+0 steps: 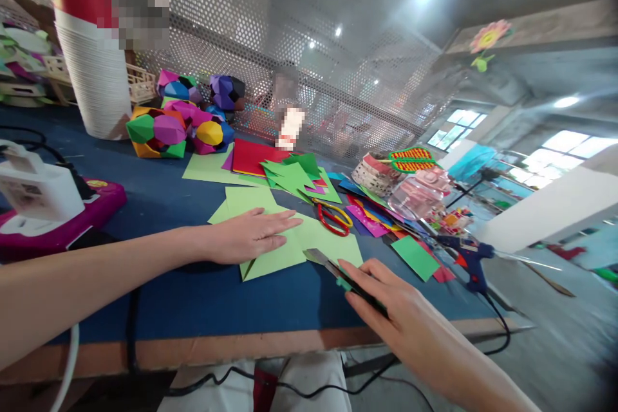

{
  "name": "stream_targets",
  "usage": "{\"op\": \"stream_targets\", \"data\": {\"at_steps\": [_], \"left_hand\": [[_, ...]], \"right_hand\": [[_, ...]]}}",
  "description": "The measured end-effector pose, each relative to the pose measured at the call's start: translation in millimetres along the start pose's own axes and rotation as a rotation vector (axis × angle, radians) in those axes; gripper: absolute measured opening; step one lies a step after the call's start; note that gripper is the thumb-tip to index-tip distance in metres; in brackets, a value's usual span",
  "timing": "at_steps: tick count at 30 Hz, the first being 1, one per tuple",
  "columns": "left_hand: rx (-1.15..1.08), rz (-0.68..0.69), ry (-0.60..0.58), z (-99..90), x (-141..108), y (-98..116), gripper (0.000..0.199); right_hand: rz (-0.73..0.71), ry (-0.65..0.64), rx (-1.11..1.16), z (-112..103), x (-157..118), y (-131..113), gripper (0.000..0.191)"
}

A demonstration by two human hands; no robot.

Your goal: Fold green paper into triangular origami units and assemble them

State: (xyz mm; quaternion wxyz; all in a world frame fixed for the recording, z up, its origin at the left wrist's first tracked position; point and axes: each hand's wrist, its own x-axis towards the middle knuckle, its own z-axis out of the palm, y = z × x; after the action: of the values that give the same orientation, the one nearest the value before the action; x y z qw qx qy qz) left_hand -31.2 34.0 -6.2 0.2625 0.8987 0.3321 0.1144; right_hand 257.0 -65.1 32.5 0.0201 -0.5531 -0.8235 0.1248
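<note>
My left hand (253, 235) lies flat, fingers stretched to the right, pressing on a folded sheet of light green paper (275, 261). In my right hand (381, 299) is a utility knife (355, 286) with a dark body and a green slider. Its blade (316, 256) points left and touches or hovers just over the paper; I cannot tell which. More light green paper (335, 241) spreads out beneath the blade. Just beyond lie scissors (333, 217) with red and yellow handles. Cut green paper pieces (292, 177) are heaped behind them.
Colourful folded-paper balls (157, 132) and a tall stack of paper cups (96, 77) stand at the back left. A purple power strip (103, 199) with a white plug sits at left. At right are coloured sheets (415, 256) and a blue glue gun (476, 264) with a trailing cord.
</note>
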Motion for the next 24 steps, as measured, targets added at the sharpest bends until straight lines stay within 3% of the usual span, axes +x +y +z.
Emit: {"op": "stream_targets", "data": {"at_steps": [3,12,18,24], "left_hand": [[-0.224,0.039,0.065,-2.5,2.1,-5.1,0.052],[-0.878,-0.111,0.329,-0.9,2.6,-7.8,0.037],[-1.01,-0.124,0.411,0.6,1.5,-0.7,0.034],[-1.061,-0.157,0.392,3.8,2.2,1.9,0.04]], "right_hand": [[-0.003,0.002,0.006,1.2,0.1,-3.0,0.044],[0.002,0.024,0.016,2.8,0.3,-9.4,0.039],[-0.028,0.049,0.047,10.6,-0.4,-12.0,0.042],[-0.009,0.093,0.03,10.1,-3.9,-11.1,0.047]]}}
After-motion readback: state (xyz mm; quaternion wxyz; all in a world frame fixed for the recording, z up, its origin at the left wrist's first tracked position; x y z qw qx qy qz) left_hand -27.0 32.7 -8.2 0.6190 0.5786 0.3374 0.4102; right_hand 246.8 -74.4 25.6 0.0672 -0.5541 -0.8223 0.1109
